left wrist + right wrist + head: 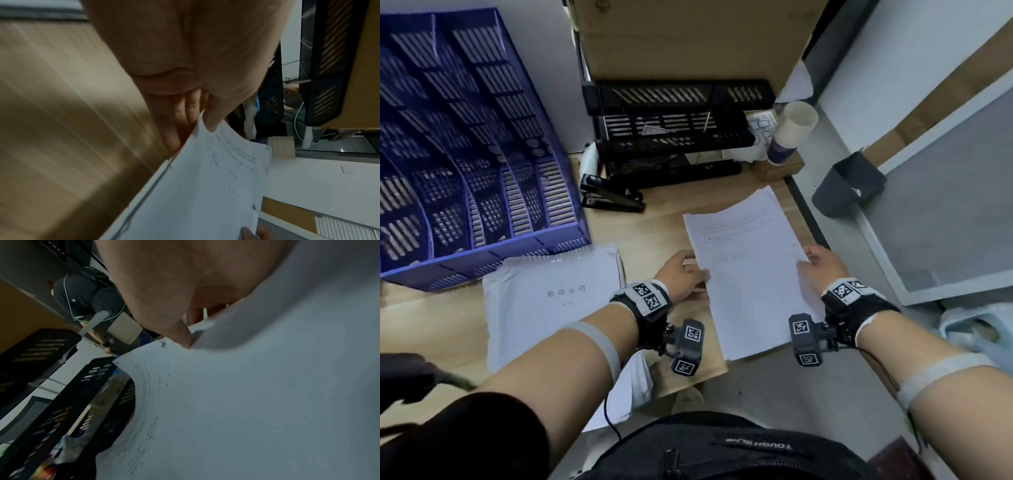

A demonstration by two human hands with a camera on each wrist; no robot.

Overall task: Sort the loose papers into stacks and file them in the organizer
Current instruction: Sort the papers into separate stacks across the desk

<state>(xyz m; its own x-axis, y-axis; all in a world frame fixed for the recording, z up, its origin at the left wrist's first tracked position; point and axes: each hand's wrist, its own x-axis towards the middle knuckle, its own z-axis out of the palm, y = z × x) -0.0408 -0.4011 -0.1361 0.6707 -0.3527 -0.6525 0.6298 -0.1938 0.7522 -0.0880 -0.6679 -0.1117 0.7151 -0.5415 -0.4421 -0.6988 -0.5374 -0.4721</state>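
Over the right side of the desk [654,226], the left hand [681,274] and the right hand [822,263] hold one bunch of papers [750,274] between them; each hand has one long side; the left grip is a pinch, with the thumb on top and the fingers [174,126] under the edge; the right grip is a pinch too, with the thumb pressed down on the top sheet; I think two hands are used so the thin sheets do not flop or slide apart. The bunch looks lifted a little and tilted, with its near end past the desk edge; how high it is, I cannot tell; a small staple or clip seems to sit at one far corner, but it is too blurry to be sure.

To the left, a second stack [551,301] lies flat on the desk with printed words on top; it looks like a pile set aside, so like papers stay together. Behind it stands the big blue organizer [482,137] with its slots facing up, close by so papers can drop in. A black tray rack [674,130] sits at the back of the desk; a black stapler [613,197] lies in front of it; a paper cup [791,133] leans to its right. My guess is that the held bunch is being squared up before it goes to a slot.
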